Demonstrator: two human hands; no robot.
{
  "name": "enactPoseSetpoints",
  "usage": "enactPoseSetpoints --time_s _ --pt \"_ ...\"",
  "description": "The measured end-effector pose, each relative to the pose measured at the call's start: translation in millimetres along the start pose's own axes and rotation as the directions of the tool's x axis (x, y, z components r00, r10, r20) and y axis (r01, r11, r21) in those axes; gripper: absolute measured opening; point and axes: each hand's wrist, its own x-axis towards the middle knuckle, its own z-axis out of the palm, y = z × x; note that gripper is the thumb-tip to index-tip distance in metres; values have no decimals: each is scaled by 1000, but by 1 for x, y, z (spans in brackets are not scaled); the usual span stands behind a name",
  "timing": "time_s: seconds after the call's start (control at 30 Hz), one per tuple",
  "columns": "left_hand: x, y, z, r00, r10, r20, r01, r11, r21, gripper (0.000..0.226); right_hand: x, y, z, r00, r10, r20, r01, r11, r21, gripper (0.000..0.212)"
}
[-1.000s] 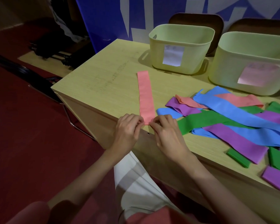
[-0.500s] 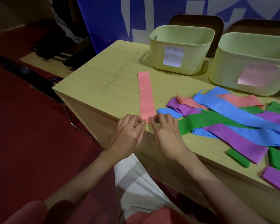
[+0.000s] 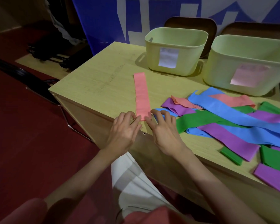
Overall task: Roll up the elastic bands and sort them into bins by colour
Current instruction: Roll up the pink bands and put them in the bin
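Pink band (image 3: pixel 141 92) lies flat and straight on the wooden counter (image 3: pixel 94 88), long axis running away from the person; far end just short of the left bin (image 3: pixel 176 50), near end close to the counter's front edge. Left hand (image 3: pixel 124 131) and right hand (image 3: pixel 164 131) sit side by side at that near end. Fingers (image 3: pixel 158 114) of both hands are bent down onto the end of the band, pinching and pressing it against the counter; a short rolled or folded lip shows between the thumbs, exact amount of roll not readable. Right of the hands: loose heap of bands (image 3: pixel 229 120), blue, purple, green and pink strips overlapping, unrolled. Second bin (image 3: pixel 249 65) stands right of the first, both pale green, each with a paper label on its front wall. Interiors of both bins not visible from this angle.
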Motion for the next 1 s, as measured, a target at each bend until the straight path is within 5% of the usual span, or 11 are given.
enactPoseSetpoints --time_s 0.27,0.63,0.8,1.0 --pt "20 -11 16 994 -107 -19 96 945 -313 13 9 4 2 999 -10 -45 12 999 47 45" --pt "26 -7 -1 982 -183 48 187 899 -397 5 25 4 0 984 62 -165 3 930 366 11" --pt "35 4 -58 942 -272 194 330 659 -676 3 12 2 -43 974 169 -152 21 597 802 10" --pt "55 46 -115 954 -235 184 263 372 -890 10 -1 -1 -102 931 340 -135 46 257 965 10"
